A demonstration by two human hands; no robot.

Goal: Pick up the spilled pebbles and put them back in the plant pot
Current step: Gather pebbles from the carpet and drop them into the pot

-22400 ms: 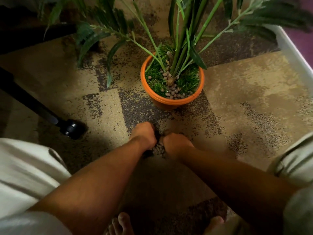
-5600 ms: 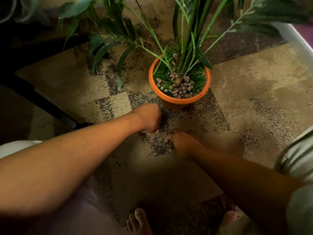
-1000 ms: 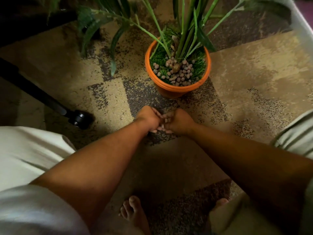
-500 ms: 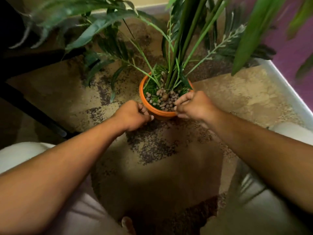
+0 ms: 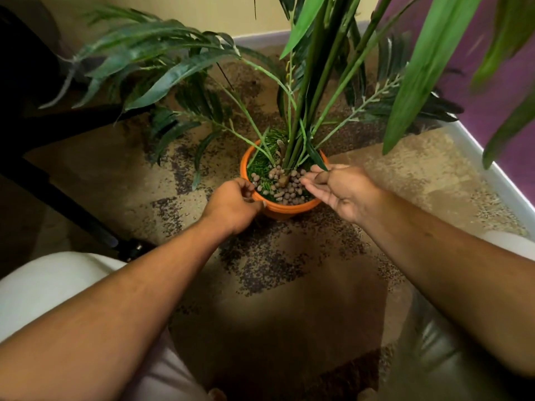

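Observation:
An orange plant pot (image 5: pixel 285 211) stands on the patterned carpet, holding green moss, tall stems and a heap of grey-brown pebbles (image 5: pixel 285 185). My left hand (image 5: pixel 231 205) is curled at the pot's left rim, fingers closed; what it holds is hidden. My right hand (image 5: pixel 340 188) is over the pot's right rim, palm tilted and fingers spread toward the pebbles. I see no loose pebbles on the carpet in front of the pot.
Long green leaves (image 5: pixel 428 65) hang over the pot and the right side. A black chair leg with a caster (image 5: pixel 130 250) lies at the left. A white skirting board (image 5: pixel 492 175) and purple wall border the right. My knees frame the bottom corners.
Both hands rose from the carpet to the pot rim. Within the last half second my right hand opened over the pebbles and my left hand came to the left rim.

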